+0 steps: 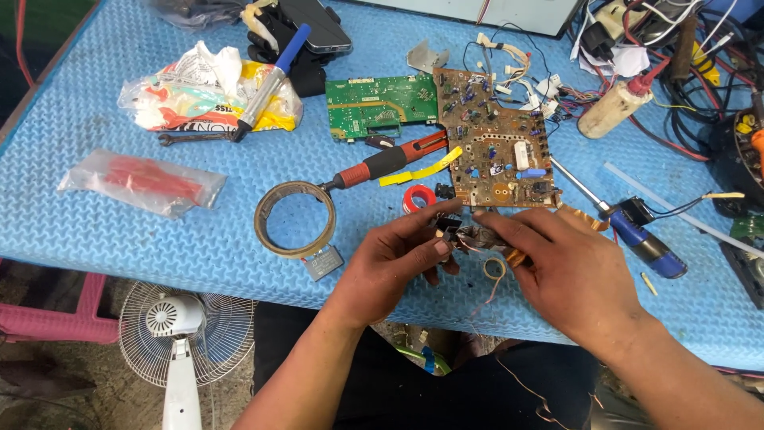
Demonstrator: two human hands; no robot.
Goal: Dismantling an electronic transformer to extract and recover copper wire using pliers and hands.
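Both hands, left hand (pixel 395 259) & right hand (pixel 567 271), pinch small wound part (pixel 469 236) over blue textured tabletop (pixel 95 231); white fan (pixel 177 334) on floor below.

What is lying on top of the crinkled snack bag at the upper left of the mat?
A soldering iron with a blue handle lies across the snack bag. A dark wrench touches its lower edge. The bag's contents cannot be seen.

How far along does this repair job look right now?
Already done, it seems: the brown circuit board and green circuit board lie bare on the blue mat, out of any casing. In hand: the left hand and right hand together grip a small copper-wound part with loose wire trailing. Left: hard to judge; the red-handled screwdriver and soldering iron lie untouched.
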